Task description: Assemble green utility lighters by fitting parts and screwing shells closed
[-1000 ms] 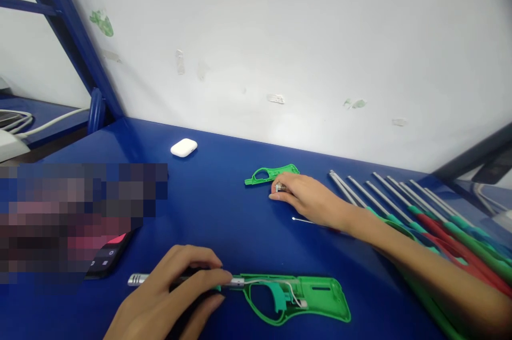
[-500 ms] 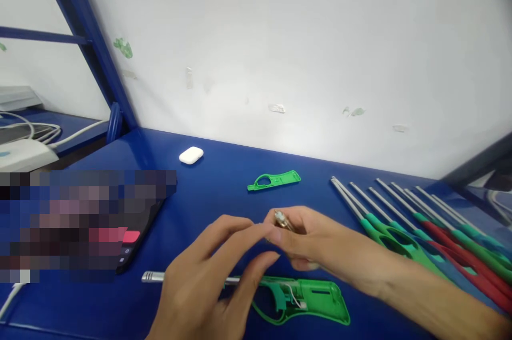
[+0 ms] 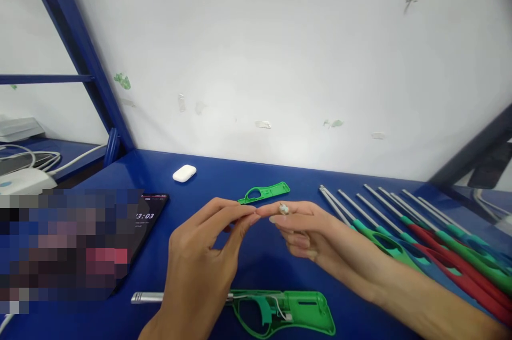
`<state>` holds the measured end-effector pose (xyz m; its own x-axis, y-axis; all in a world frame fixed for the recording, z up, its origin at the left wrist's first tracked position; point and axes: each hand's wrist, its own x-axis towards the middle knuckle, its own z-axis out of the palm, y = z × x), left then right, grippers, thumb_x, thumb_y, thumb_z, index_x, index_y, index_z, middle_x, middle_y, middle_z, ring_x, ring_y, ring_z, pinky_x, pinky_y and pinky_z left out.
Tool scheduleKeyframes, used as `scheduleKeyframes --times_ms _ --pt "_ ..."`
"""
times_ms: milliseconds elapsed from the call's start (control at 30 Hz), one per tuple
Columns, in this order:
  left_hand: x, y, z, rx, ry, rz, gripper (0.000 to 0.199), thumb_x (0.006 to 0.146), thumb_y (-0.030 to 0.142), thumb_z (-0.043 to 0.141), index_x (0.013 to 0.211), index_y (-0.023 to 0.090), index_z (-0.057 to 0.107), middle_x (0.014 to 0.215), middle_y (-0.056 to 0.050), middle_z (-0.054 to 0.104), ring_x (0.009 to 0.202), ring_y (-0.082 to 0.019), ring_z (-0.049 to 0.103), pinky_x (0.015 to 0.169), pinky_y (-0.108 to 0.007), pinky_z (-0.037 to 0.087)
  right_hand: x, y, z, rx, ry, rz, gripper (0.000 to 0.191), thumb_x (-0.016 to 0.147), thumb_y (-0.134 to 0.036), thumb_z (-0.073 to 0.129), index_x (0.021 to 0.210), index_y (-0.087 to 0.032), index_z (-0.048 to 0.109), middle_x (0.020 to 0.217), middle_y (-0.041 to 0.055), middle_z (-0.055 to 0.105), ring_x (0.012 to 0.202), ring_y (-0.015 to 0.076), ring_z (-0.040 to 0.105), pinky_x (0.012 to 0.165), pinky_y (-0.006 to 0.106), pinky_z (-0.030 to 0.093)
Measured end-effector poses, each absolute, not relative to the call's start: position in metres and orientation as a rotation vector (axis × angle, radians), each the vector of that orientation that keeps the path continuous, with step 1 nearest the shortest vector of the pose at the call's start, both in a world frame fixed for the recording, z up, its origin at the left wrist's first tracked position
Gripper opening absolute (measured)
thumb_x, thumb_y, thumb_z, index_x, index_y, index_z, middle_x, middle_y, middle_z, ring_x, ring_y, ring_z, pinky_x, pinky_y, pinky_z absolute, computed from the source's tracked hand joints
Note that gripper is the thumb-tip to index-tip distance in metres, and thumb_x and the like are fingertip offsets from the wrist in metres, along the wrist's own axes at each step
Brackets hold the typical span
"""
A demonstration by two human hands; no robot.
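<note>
A right hand (image 3: 320, 227) pinches a small metal fitting (image 3: 284, 208) between thumb and forefinger above an open green lighter half (image 3: 314, 314); the left hand (image 3: 202, 257) has its fingertips meeting at the right forefinger's tip, though whether they grip anything cannot be told. A green shell (image 3: 275, 191) lies beyond the half. The tiny fitting could slip from so slight a pinch, and a wrist brushing the metal tube (image 3: 147, 298) might tug the white wire (image 3: 279, 308) loose.
</note>
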<state>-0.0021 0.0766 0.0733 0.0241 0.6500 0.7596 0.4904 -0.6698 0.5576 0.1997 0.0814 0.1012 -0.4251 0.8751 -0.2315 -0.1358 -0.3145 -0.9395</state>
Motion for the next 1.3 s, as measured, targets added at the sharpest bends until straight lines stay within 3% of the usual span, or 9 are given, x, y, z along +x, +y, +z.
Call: scheduleKeyframes --times_ms 133,233,367,567,667,833,933,1133,1300 --pt "-0.005 0.07 0.079 1.937 1.319 1.603 0.011 0.097 0.025 0.073 0.091 0.031 0.08 0.08 0.008 0.078 0.069 -0.01 0.075 0.065 -0.017 0.057 0.204 0.077 0.102 -1.127 -1.335 1.7 0.028 0.097 -0.041 0.075 0.116 -0.024 0.086 0.082 -0.0016 0.046 0.073 0.0146 0.039 0.067 0.029 0.035" --pt "-0.006 0.063 0.088 1.712 1.371 1.453 0.012 0.097 0.035 0.074 0.088 0.031 0.081 0.073 0.006 0.078 0.068 -0.014 0.076 0.061 -0.019 0.056 0.204 0.073 0.102 -1.253 -1.43 1.608 0.04 0.101 -0.052 0.07 0.134 -0.03 0.079 0.104 0.0029 0.064 0.088 0.0183 0.053 0.08 0.033 0.043" --pt "-0.006 0.062 0.095 1.607 1.295 1.343 0.013 0.093 0.038 0.078 0.085 0.028 0.083 0.07 0.002 0.078 0.059 -0.017 0.074 0.056 -0.022 0.057 0.199 0.069 0.099 -1.323 -1.67 1.38 0.053 0.104 -0.061 0.064 0.148 -0.032 0.068 0.115 0.0044 0.067 0.092 0.0198 0.057 0.085 0.035 0.047" --pt "-0.009 0.069 0.088 1.63 1.138 1.313 0.016 0.093 0.04 0.079 0.083 0.027 0.082 0.07 0.002 0.078 0.057 -0.015 0.073 0.051 -0.019 0.056 0.195 0.068 0.094 -1.23 -1.592 1.332 0.039 0.096 -0.047 0.078 0.131 -0.028 0.078 0.09 -0.0002 0.074 0.082 0.0172 0.066 0.077 0.031 0.052" --pt "-0.009 0.067 0.086 1.652 1.107 1.285 0.018 0.096 0.041 0.076 0.086 0.027 0.083 0.072 0.002 0.079 0.06 -0.015 0.075 0.053 -0.019 0.057 0.196 0.067 0.096 -1.195 -1.627 1.291 0.024 0.097 -0.044 0.078 0.113 -0.027 0.083 0.091 0.0003 0.079 0.083 0.0168 0.07 0.077 0.029 0.054" --pt "-0.01 0.066 0.085 1.702 1.126 1.285 0.016 0.098 0.04 0.075 0.089 0.028 0.081 0.073 0.004 0.079 0.064 -0.013 0.075 0.058 -0.016 0.056 0.197 0.061 0.1 -1.29 -1.755 1.138 0.027 0.102 -0.046 0.071 0.12 -0.031 0.084 0.081 -0.0012 0.076 0.076 0.0164 0.066 0.071 0.029 0.05" --pt "-0.01 0.067 0.083 1.722 1.136 1.285 0.015 0.1 0.04 0.073 0.091 0.03 0.079 0.07 0.006 0.075 0.064 -0.01 0.073 0.062 -0.014 0.056 0.196 0.06 0.099 -1.272 -1.844 1.049 0.024 0.104 -0.044 0.067 0.112 -0.032 0.085 0.077 -0.0024 0.071 0.069 0.0141 0.058 0.065 0.027 0.045" --pt "-0.01 0.066 0.082 1.788 1.089 1.3 0.017 0.102 0.032 0.068 0.086 0.03 0.074 0.088 0.007 0.075 0.076 -0.01 0.072 0.069 -0.015 0.056 0.195 0.06 0.098 -1.315 -1.817 0.963 0.024 0.099 -0.043 0.072 0.116 -0.031 0.085 0.073 -0.0035 0.067 0.067 0.0136 0.056 0.062 0.026 0.043" --pt "-0.008 0.065 0.083 1.811 1.1 1.31 0.016 0.102 0.028 0.068 0.089 0.033 0.075 0.087 0.009 0.075 0.077 -0.009 0.072 0.071 -0.014 0.055 0.191 0.057 0.101 -1.252 -1.875 0.961 0.018 0.1 -0.038 0.071 0.1 -0.027 0.085 0.069 -0.0043 0.063 0.064 0.0124 0.051 0.06 0.025 0.041"
